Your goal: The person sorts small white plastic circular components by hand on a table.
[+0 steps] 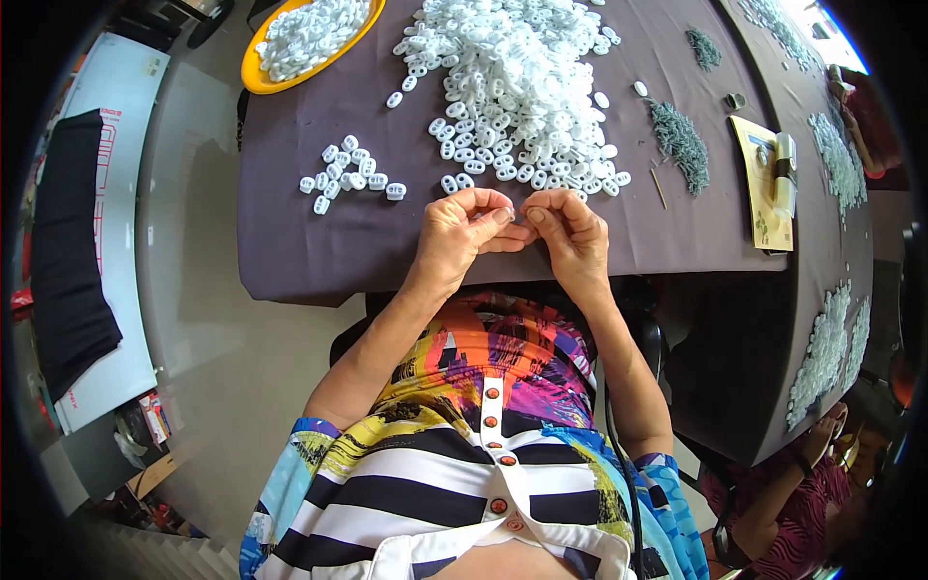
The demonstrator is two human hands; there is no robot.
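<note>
Each grip pinched together: left hand, right hand | anything held is hidden | white heap cut off

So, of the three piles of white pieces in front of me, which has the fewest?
The loose group left of your left hand; the big heap ahead and the pile in the orange bowl have far more pieces.

A pale, glossy floor stretches along the left; dark cloth covers the table; bright light glares at far right.
</note>
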